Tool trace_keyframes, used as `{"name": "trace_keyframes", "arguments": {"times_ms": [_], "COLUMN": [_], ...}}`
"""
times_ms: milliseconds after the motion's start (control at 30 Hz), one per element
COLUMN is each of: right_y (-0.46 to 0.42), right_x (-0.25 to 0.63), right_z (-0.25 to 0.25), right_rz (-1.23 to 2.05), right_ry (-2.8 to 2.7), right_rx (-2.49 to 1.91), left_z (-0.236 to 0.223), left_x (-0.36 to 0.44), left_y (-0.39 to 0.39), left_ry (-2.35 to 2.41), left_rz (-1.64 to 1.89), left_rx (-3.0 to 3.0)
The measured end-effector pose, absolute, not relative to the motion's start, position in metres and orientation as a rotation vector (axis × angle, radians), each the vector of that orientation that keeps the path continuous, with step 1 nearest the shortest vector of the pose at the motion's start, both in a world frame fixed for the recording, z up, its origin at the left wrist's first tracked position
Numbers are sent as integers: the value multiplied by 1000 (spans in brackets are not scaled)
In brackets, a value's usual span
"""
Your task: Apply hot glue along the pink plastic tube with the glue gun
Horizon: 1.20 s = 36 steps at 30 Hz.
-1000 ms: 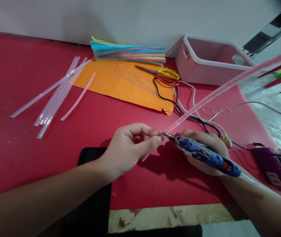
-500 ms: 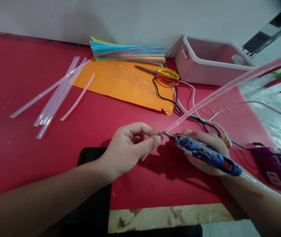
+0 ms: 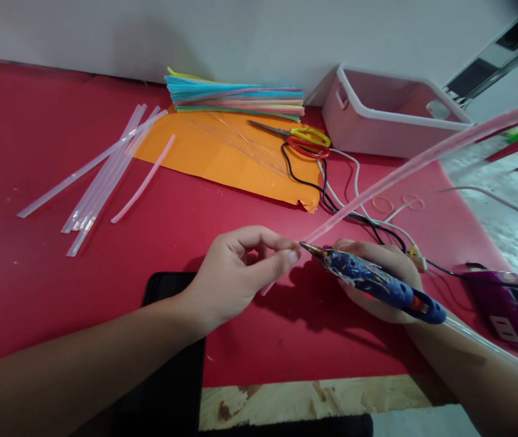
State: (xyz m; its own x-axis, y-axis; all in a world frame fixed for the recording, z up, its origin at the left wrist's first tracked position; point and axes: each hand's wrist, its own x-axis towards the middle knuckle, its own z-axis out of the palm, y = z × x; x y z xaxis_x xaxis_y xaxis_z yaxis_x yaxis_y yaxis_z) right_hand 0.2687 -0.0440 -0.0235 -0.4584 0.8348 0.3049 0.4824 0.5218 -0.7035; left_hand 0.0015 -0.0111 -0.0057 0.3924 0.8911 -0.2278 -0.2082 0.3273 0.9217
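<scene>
Pink fuzzy stem starts below orange sheet, long axis slanting up past sheet's right side. Left hand, nearer its low end, pinches it there. Right hand grips scuffed blue glue gun, tapered metal nozzle at left fingertips; contact unclear. Glossy translucent sticks left of sheet.

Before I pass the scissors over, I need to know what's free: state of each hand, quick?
Left hand: closed in a pinch on the long pink stem.
Right hand: closed around the blue glue gun.
</scene>
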Motion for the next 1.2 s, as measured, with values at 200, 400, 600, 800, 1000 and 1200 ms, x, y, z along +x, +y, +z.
{"name": "trace_keyframes", "arguments": {"times_ms": [200, 400, 600, 800, 1000, 1200], "right_y": [-44, -45, -45, -43, -42, -41], "right_x": [266, 269, 266, 265, 261, 262], "right_z": [-22, -23, -22, -22, -18, -19], "right_rz": [709, 716, 713, 736, 703, 642], "right_ry": [-2110, -2104, -2083, -2076, -2088, -2125], "right_rx": [-1056, -1111, -1077, -1070, -1056, -1038], "left_z": [-6, -5, -6, -6, -6, -9], "left_x": [1, 1, 1, 1, 2, 1], "left_y": [-11, -11, -12, -12, -13, -12], "left_ry": [853, 869, 852, 833, 830, 820], "left_rz": [863, 854, 862, 876, 881, 873], "left_rx": [932, 953, 966, 922, 922, 967]}}
